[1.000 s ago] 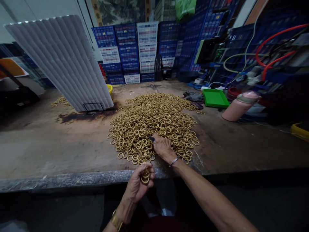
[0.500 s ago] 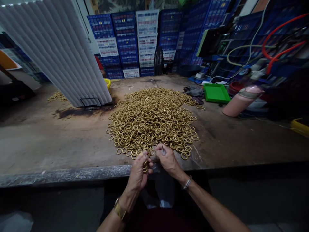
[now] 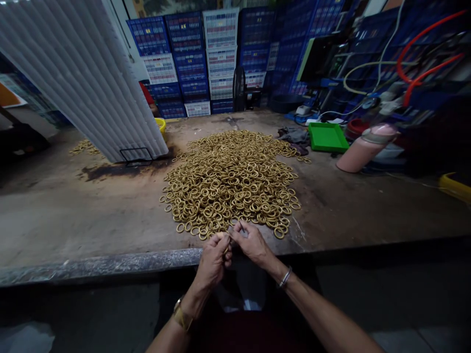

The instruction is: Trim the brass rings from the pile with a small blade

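Head view: the left hand [image 3: 212,259] is curled closed around a few brass rings [image 3: 225,250], which are mostly hidden, just over the table edge [image 3: 110,267]. The right hand [image 3: 253,243] meets it with its fingertips pinched narrow; what they hold cannot be told. Risk: a slack grip beyond the edge would drop rings to the floor, and a wrist could scatter the ring pile [image 3: 230,179]. The rings are round and have no long axis, and their facing is hidden.

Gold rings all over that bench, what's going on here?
A person is at a worn workbench bearing a big heap of gold rings. Both hands meet at its near edge: the left hand is closed on what looks like a few rings, and the right hand pinches at them. A green tray and pink bottle lie farther right.
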The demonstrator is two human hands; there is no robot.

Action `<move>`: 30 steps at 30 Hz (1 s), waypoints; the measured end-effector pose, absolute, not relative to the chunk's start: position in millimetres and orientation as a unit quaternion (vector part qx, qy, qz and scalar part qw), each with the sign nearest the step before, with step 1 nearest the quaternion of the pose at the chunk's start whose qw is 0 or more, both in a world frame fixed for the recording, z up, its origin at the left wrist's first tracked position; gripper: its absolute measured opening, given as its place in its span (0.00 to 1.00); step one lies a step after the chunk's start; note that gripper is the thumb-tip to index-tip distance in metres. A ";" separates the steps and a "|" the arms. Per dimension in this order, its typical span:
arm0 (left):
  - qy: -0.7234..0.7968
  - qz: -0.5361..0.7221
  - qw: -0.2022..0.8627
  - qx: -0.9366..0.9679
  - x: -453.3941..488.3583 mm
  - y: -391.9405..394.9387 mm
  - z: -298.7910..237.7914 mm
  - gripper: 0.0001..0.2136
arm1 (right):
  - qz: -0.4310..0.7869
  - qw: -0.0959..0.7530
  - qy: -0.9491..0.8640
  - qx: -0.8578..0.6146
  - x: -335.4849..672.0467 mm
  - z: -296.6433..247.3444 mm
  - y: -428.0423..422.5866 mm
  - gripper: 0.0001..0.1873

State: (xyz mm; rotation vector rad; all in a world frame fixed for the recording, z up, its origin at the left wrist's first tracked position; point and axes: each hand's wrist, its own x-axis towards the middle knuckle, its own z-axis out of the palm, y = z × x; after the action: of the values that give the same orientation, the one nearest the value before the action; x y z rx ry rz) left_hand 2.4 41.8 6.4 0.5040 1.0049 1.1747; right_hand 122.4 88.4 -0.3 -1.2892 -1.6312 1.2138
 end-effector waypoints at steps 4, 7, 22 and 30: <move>0.448 0.493 0.711 0.225 1.9 40.4 8.6 0.17 | 0.450 0.355 -0.639 -0.513 120.7 -2.2 90.0 0.11; 0.445 0.491 0.713 0.229 1.7 39.6 10.1 0.16 | 0.448 0.360 -0.642 -0.508 120.0 -2.8 89.6 0.11; 0.429 0.521 0.679 0.288 3.5 37.1 9.9 0.15 | 0.453 0.362 -0.632 -0.513 127.2 -1.8 85.0 0.09; 0.466 0.514 0.639 0.333 1.8 36.7 3.8 0.15 | 0.297 0.243 -0.797 -0.466 133.6 0.1 74.4 0.07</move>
State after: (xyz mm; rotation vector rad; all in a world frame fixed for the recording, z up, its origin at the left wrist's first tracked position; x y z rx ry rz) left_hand 1.8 36.7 3.8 0.7596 1.0632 1.1733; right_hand 133.6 74.4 0.1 -1.2726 -2.1784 0.8112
